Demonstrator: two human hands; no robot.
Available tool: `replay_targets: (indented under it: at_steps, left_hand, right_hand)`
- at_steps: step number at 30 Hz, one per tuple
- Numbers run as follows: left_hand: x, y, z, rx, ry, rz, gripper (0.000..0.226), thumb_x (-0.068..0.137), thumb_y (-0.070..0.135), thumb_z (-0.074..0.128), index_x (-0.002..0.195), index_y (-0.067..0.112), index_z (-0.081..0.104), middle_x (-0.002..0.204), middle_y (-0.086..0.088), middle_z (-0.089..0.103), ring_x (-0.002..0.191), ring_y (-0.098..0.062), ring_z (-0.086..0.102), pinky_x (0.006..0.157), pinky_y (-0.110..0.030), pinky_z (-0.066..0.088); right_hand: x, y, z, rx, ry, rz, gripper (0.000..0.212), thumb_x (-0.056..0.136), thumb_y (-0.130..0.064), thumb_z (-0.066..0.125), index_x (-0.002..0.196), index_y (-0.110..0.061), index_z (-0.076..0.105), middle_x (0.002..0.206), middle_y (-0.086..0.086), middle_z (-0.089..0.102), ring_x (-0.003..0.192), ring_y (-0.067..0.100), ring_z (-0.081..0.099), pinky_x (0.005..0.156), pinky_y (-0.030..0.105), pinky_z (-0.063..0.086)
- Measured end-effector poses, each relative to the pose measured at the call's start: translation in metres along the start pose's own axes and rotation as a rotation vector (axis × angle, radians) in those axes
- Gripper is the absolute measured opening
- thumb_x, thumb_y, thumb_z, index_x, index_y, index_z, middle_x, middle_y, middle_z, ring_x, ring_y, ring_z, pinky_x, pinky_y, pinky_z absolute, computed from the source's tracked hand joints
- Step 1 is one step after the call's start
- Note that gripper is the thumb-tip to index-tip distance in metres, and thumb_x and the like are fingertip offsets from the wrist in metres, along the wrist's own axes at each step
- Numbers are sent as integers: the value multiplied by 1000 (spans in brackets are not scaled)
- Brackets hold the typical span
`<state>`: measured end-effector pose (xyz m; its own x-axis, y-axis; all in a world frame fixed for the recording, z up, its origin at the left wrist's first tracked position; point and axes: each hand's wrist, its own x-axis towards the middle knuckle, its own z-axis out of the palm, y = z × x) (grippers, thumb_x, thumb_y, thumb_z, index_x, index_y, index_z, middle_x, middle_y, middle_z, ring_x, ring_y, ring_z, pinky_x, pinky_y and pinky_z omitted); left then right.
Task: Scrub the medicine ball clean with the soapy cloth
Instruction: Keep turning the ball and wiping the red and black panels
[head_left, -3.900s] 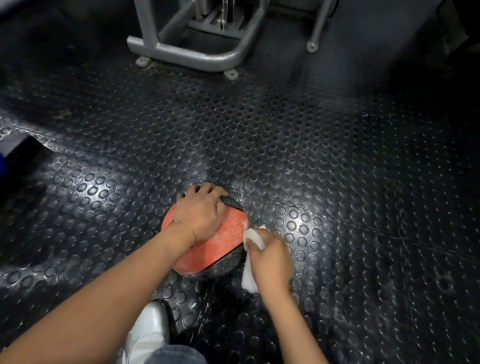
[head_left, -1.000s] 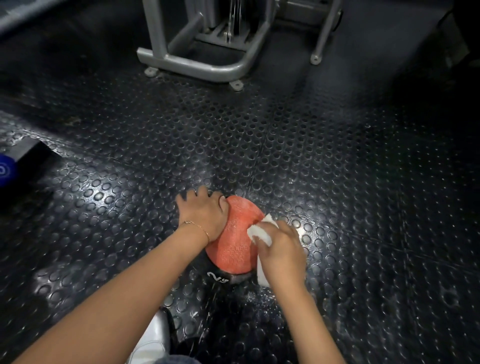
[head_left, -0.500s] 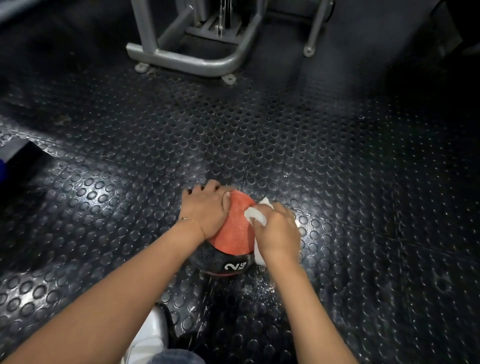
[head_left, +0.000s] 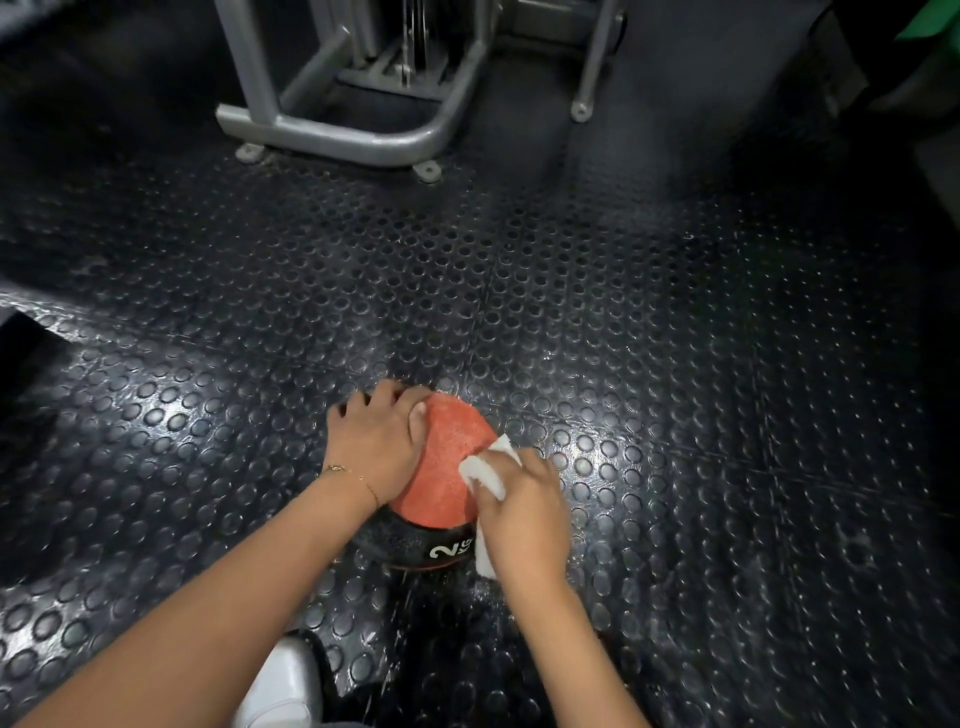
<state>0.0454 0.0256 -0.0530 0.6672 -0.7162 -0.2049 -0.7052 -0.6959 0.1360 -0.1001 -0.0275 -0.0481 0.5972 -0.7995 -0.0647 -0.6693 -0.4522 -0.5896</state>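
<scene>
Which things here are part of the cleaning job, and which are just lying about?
Part of the job: medicine ball, white cloth, left hand holding the ball, right hand gripping the cloth.
Just lying about: grey machine frame, studded floor, white shoe.

Single view: a wide-angle camera worn on the head is facing forward and steeply down at the black rubber floor with raised round studs (head_left: 675, 364). Both forearms are entering from the bottom edge. The lens is sitting close over the left hand (head_left: 374, 441), which is gripping the orange-and-black textured medicine ball (head_left: 447, 447), and the right hand (head_left: 524, 514), which is gripping the white folded cloth (head_left: 488, 473), low of centre. The grey tubular steel machine frame (head_left: 332, 137) is lying well beyond, at the top edge. The white shoe toe (head_left: 280, 686) is showing almost beneath the lens.
</scene>
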Motion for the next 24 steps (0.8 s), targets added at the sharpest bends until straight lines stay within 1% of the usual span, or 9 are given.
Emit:
replay_targets:
  at_steps: [3, 6, 8, 11, 13, 16, 19, 22, 24]
  left_hand:
    - [0, 8, 0, 10, 2, -7, 45, 101, 37, 16, 140, 31, 36, 138, 0, 40, 121, -27, 41, 101, -43, 30]
    - [-3, 6, 1, 21, 35, -16, 59, 93, 42, 2, 139, 30, 38, 136, 0, 40, 119, -27, 41, 99, -43, 33]
    - [-4, 3, 0, -5, 11, 3, 71, 85, 47, -7, 138, 30, 37, 136, -1, 39, 119, -28, 40, 97, -42, 36]
    - [-4, 7, 0, -37, -28, 2, 48, 98, 41, 12, 139, 29, 35, 137, -1, 36, 120, -27, 36, 97, -42, 37]
    - [-5, 11, 1, -52, 4, -18, 43, 100, 36, 18, 139, 29, 36, 137, 0, 37, 120, -25, 36, 96, -41, 37]
    - [-2, 6, -1, -100, 4, -60, 42, 101, 35, 17, 138, 30, 36, 137, 0, 38, 120, -26, 37, 93, -41, 40]
    - [3, -2, -6, -117, -52, -91, 42, 101, 35, 17, 138, 30, 37, 137, 0, 38, 122, -28, 38, 92, -43, 40]
    - [8, -1, -8, -99, -54, -137, 42, 101, 34, 19, 137, 26, 39, 139, -1, 38, 125, -28, 38, 96, -45, 37]
    - [10, 4, -7, -128, -55, -95, 43, 101, 35, 20, 141, 27, 35, 144, 0, 35, 130, -26, 34, 102, -46, 34]
  right_hand:
    - [22, 0, -7, -8, -18, 146, 28, 89, -26, 54, 116, -27, 60, 117, -4, 53, 105, 17, 45, 75, 26, 36]
    - [20, -10, -11, -72, -74, 13, 29, 89, -23, 52, 117, -27, 60, 119, -3, 52, 111, 18, 41, 83, 29, 38]
    - [12, -13, -11, -100, -110, -61, 29, 89, -22, 50, 117, -28, 60, 119, -3, 51, 113, 19, 40, 83, 29, 37]
    - [33, -9, -15, -89, -114, 80, 29, 91, -25, 51, 119, -28, 58, 125, -2, 51, 115, 20, 42, 85, 29, 38]
    - [42, -9, -16, -99, -95, 122, 28, 92, -24, 51, 119, -26, 58, 123, 1, 52, 116, 22, 43, 85, 30, 39]
    - [26, -12, -13, -90, -126, 29, 29, 91, -25, 51, 118, -30, 59, 122, -3, 51, 114, 18, 41, 86, 29, 38]
    - [10, -8, -8, -32, -107, -51, 27, 88, -26, 55, 114, -32, 62, 114, -6, 53, 107, 15, 43, 77, 27, 36]
    - [14, -6, -4, -7, -56, 1, 27, 88, -25, 55, 113, -32, 62, 110, -6, 53, 105, 16, 43, 73, 26, 34]
    - [12, -10, 0, -48, -8, -89, 28, 86, -22, 56, 112, -29, 63, 107, -3, 53, 103, 18, 43, 69, 27, 31]
